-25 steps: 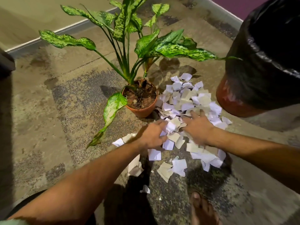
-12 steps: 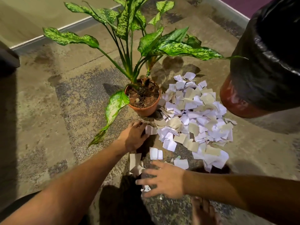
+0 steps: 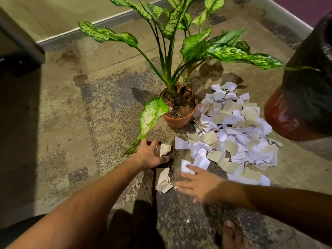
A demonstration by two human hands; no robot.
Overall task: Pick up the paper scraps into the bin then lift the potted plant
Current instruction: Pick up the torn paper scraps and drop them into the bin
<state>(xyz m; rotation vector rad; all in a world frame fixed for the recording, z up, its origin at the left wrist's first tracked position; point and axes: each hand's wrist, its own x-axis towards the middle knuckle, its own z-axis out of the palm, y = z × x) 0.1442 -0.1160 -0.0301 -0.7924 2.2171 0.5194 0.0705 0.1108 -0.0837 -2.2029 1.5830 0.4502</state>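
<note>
While both hands (image 3: 179,169) lie spread, gripping nothing, paper scraps (image 3: 233,133) litter the stained concrete floor (image 3: 80,123).

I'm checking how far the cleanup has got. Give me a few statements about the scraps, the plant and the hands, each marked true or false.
1. The main pile of paper scraps lies on the floor between the potted plant and the bin. True.
2. The potted plant is lifted off the floor. False: it stands on the floor, untouched.
3. The left hand lies at a stray brown scrap. True.
4. The right hand holds a full grip of scraps over the bin. False: it lies open and flat on the floor beside loose scraps.
</note>
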